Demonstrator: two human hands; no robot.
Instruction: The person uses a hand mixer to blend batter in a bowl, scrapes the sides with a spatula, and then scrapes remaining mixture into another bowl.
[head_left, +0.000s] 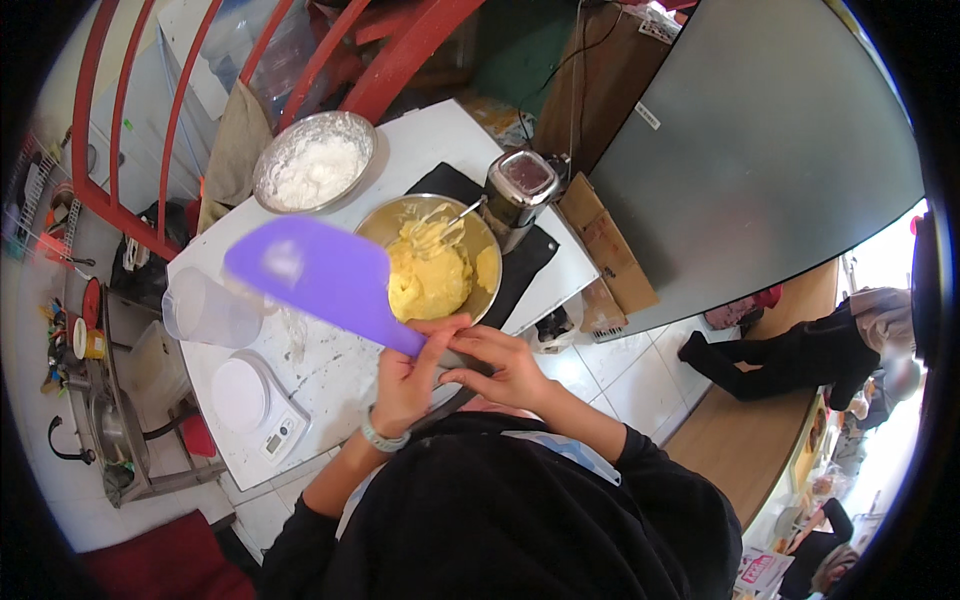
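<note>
My left hand [403,388], with a pale band at the wrist, is closed round the narrow end of a purple spatula [318,275]. The broad blade rises up and left, covering the left rim of a steel mixing bowl [489,237]. Soft yellow dough [437,280] lies in the bowl, with a metal beater [462,215] standing in it. At the bowl's near rim is my right hand [503,368], fingers stretched toward the left hand and thumb apart. I see nothing held in it; whether its fingertips touch the spatula or the left hand is unclear.
The stand mixer [522,188] stands by the bowl on a black mat [537,252]. A bowl of white flour [318,168], a clear plastic jug [208,312] and a white scale [257,405] share the white table [225,245]. A cardboard box [608,245] flanks its right edge. People are at the far right.
</note>
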